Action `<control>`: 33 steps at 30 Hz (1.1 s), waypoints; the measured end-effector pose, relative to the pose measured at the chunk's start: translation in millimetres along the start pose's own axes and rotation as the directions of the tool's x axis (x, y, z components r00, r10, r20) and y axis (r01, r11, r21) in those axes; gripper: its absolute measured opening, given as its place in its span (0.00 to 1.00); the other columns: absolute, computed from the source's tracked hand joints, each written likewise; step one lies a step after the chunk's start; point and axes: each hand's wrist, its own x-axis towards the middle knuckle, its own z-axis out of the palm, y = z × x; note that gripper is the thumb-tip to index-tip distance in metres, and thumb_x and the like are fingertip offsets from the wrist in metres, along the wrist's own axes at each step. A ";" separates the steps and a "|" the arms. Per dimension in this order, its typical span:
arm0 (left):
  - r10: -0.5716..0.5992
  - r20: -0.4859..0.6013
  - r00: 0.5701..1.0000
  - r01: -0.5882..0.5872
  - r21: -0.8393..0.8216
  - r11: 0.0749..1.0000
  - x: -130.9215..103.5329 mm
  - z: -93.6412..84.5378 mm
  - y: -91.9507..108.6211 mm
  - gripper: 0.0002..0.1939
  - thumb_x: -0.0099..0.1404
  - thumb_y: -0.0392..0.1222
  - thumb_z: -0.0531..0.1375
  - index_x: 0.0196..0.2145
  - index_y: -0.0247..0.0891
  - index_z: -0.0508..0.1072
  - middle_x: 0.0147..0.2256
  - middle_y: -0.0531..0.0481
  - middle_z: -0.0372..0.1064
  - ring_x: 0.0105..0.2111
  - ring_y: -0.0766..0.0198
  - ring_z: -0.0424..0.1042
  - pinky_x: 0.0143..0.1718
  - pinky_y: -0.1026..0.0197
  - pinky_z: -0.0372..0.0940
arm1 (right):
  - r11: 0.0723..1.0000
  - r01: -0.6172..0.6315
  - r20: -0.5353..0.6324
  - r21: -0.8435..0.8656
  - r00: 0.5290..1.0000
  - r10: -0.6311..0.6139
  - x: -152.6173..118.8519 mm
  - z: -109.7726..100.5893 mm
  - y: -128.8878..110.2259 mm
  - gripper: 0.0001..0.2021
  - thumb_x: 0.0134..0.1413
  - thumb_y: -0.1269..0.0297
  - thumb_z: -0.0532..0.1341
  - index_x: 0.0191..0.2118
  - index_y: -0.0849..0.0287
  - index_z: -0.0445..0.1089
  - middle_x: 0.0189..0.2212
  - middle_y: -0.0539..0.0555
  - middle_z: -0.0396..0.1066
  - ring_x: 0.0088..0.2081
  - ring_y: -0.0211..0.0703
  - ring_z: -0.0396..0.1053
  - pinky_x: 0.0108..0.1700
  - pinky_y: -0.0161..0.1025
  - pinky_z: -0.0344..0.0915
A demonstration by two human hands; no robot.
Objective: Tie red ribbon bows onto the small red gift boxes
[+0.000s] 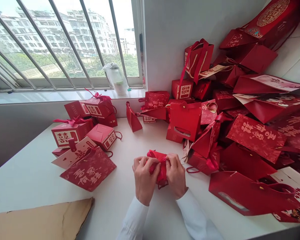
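A small red gift box (162,173) with red ribbon on top rests on the white table, between my two hands. My left hand (145,175) is closed at its left side, thumb and fingers pinching the red ribbon (153,154). From the right, my right hand (175,173) also pinches ribbon at the top of the box, its fingertips close to those of the left. A dark red cord shows at the box's near edge. My fingers cover much of the ribbon, so its exact shape is hidden.
Red gift boxes (72,131) stand grouped at the left, before a folded red card bag (88,170). A large heap of red boxes and bags (255,133) fills the right. Cardboard (40,220) lies at the front left. A bagged cup (117,80) stands on the windowsill.
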 end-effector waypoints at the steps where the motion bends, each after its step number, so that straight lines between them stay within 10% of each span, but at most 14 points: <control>1: -0.004 -0.003 1.000 0.004 0.007 1.000 -0.1 0.0 0.4 0.03 0.61 0.37 0.58 0.31 0.42 0.72 0.32 0.50 0.70 0.39 0.56 0.61 0.42 0.51 0.58 | 1.000 -0.005 0.005 -0.005 1.000 0.005 -0.5 0.7 0.2 0.07 0.63 0.72 0.47 0.39 0.55 0.60 0.33 0.53 0.67 0.36 0.39 0.69 0.37 0.35 0.66; 14: -0.017 -0.046 0.999 0.017 0.009 1.000 -0.7 0.9 -0.1 0.04 0.61 0.36 0.59 0.28 0.42 0.71 0.31 0.53 0.72 0.39 0.57 0.64 0.43 0.52 0.49 | 0.983 -0.167 0.142 0.078 0.978 0.154 8.8 -9.3 -6.3 0.05 0.59 0.67 0.52 0.41 0.57 0.59 0.36 0.52 0.65 0.29 0.39 0.66 0.33 0.37 0.65; 23: -0.016 -0.031 0.999 0.017 0.017 1.000 -1.6 -1.2 2.8 0.06 0.63 0.37 0.57 0.28 0.42 0.71 0.30 0.54 0.72 0.39 0.59 0.66 0.46 0.51 0.46 | 0.972 0.150 0.252 -0.180 0.962 -0.102 27.5 -18.5 -16.5 0.09 0.58 0.73 0.53 0.33 0.56 0.68 0.34 0.53 0.65 0.35 0.43 0.64 0.31 0.36 0.60; 33: -0.094 -0.011 0.996 0.094 0.024 0.995 -3.0 -1.0 3.5 0.04 0.62 0.39 0.58 0.29 0.43 0.71 0.30 0.55 0.72 0.39 0.59 0.66 0.49 0.48 0.41 | 0.965 0.180 0.157 -0.188 0.976 -0.152 17.5 -12.8 -12.1 0.08 0.57 0.75 0.53 0.29 0.57 0.62 0.29 0.52 0.65 0.33 0.44 0.59 0.38 0.40 0.59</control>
